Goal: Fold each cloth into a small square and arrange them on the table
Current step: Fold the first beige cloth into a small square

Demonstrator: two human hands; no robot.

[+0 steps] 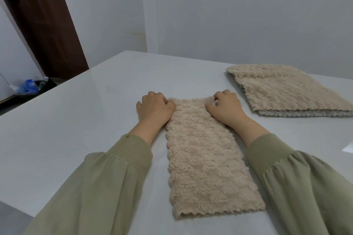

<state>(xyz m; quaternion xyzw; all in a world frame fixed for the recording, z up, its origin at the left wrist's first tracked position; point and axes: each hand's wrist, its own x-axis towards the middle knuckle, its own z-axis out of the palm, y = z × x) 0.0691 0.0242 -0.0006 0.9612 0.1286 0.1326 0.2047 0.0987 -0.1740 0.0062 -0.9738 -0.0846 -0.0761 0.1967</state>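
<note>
So the fuzzy tan cloth (208, 158) lies in the middle of the white table (76, 120), folded into a long strip, not a small square yet. The left hand (154, 107) and the right hand (225, 108) each curl round a far corner and hold it. The pile of cloths (286, 89) on the right looks big and not done. How many are in it is hard to tell — only the edges show.

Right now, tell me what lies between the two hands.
The far end of the cloth, its corners gripped by the left hand and right hand; head view.
</note>
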